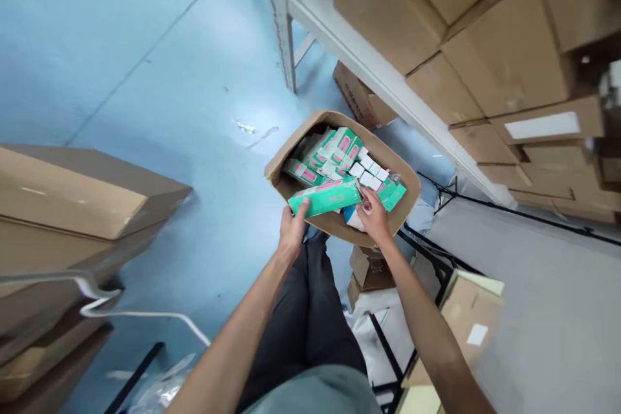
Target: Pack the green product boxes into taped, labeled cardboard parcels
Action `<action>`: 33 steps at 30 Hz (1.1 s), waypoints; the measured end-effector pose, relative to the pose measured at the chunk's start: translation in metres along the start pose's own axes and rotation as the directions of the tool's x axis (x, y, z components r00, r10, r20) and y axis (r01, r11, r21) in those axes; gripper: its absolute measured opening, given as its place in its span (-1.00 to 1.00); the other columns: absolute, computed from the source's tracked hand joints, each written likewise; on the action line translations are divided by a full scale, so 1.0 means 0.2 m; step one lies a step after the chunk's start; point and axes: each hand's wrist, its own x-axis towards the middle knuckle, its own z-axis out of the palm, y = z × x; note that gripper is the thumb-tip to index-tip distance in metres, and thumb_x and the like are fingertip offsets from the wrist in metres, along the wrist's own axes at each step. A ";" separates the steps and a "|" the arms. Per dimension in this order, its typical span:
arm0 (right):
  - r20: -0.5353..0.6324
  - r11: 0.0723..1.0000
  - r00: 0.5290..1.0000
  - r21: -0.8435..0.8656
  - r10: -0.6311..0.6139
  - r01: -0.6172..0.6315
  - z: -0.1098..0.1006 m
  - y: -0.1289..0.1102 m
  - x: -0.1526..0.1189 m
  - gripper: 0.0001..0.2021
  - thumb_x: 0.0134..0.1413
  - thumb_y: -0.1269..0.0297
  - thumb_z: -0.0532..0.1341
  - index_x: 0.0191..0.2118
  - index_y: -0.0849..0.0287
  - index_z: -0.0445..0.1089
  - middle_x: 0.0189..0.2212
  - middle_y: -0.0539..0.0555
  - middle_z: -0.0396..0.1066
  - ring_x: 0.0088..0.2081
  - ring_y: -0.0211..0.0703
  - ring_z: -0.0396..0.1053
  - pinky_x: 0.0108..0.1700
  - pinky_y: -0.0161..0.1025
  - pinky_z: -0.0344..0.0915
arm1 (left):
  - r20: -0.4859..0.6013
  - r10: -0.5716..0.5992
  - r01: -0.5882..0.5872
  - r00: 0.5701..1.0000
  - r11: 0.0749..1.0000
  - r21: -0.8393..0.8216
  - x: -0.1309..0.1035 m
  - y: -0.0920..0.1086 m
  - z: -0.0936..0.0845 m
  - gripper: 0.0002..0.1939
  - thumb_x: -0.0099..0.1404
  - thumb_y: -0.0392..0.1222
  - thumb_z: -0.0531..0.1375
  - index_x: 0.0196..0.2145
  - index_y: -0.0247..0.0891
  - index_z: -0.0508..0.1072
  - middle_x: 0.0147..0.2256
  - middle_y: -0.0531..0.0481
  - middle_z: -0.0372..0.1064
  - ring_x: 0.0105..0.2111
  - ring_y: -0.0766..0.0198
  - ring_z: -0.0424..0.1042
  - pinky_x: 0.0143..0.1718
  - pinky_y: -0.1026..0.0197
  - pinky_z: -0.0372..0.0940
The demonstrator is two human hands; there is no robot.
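Your left hand (293, 228) and right hand (374, 215) grip a green box (326, 198); beneath them, a carton (398, 215) holds smaller boxes (369, 171) (some white).

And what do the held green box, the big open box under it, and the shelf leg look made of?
Green box: probably thin printed card, with flat sides and crisp edges.
Open box: plain brown, matte cardboard, its rim bent.
Shelf leg: likely painted metal, pale, with dark slots along it.
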 end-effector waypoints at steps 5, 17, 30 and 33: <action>-0.177 0.994 0.984 -0.112 -0.026 0.006 -0.37 -0.40 -0.43 -0.48 0.40 0.27 0.22 0.41 0.01 0.45 0.29 0.23 0.47 0.34 0.17 0.37 0.45 0.18 0.30 | 0.268 0.102 -0.162 0.958 0.964 0.211 -0.40 0.22 0.06 0.44 -0.08 0.14 0.67 0.57 -0.18 0.03 0.52 -0.38 0.08 0.48 -0.19 0.22 0.44 -0.07 0.26; -0.456 0.993 0.884 0.106 0.097 -0.055 -0.81 -0.90 -1.63 -0.65 0.32 0.09 0.47 0.17 -0.04 0.64 0.16 0.17 0.49 0.29 0.08 0.41 0.43 0.02 0.31 | 0.776 -0.414 -0.325 0.476 0.737 0.592 -1.31 0.49 0.03 -0.05 -0.20 0.11 0.67 0.11 -0.15 0.45 -0.07 -0.08 0.61 -0.02 -0.06 0.60 0.04 -0.03 0.51; -0.726 0.775 0.362 0.632 0.585 0.015 0.12 -1.33 -3.70 -0.47 0.37 -0.23 0.35 0.21 0.03 0.60 0.16 0.19 0.60 0.10 0.07 0.59 0.20 0.03 0.51 | 0.287 -0.958 -0.738 -0.002 0.195 0.646 -2.42 -0.06 -0.59 -0.03 -0.14 0.03 0.69 0.19 -0.13 0.45 -0.02 -0.13 0.65 -0.02 -0.08 0.68 -0.02 0.04 0.54; -0.770 0.781 0.159 0.624 0.618 -0.012 0.43 -1.56 -4.07 -0.46 0.42 -0.24 0.30 0.28 -0.01 0.60 0.27 0.20 0.54 0.28 0.13 0.51 0.36 0.10 0.41 | 0.107 -0.994 -0.824 -0.021 0.078 0.561 -2.71 -0.21 -0.76 -0.06 -0.13 0.04 0.69 0.17 -0.12 0.45 -0.01 -0.14 0.67 0.02 -0.12 0.68 0.02 -0.01 0.56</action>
